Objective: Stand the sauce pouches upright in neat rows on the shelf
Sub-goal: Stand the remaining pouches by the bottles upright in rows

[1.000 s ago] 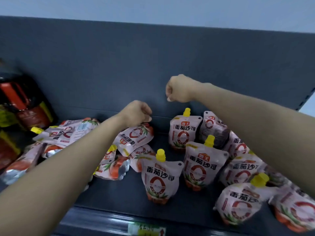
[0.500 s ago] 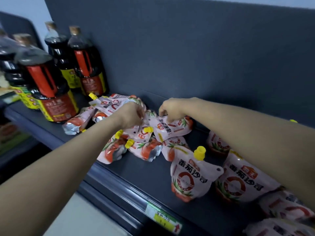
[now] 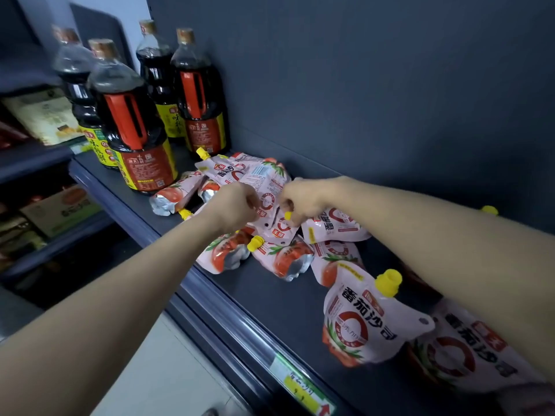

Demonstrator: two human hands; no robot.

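Several white-and-red sauce pouches with yellow caps lie in a heap [image 3: 240, 175] on the dark shelf [image 3: 270, 295]. Both my hands are on one pouch [image 3: 277, 228] in the middle of the heap. My left hand [image 3: 237, 205] pinches its left edge with curled fingers. My right hand [image 3: 300, 202] grips it by the yellow spout. To the right, one pouch [image 3: 366, 322] stands upright near the shelf's front, and another [image 3: 459, 355] leans beside it, partly under my right forearm.
Several large dark soy sauce bottles [image 3: 135, 130] with red handles stand at the shelf's left end, close to the heap. The grey back panel [image 3: 360, 100] rises behind. A price tag [image 3: 300, 385] sits on the front rail. Boxes fill lower shelves at far left.
My view has swung left and the bottles are in sight. Both hands dropped from in front of the back panel into the heap and took hold of one lying pouch.
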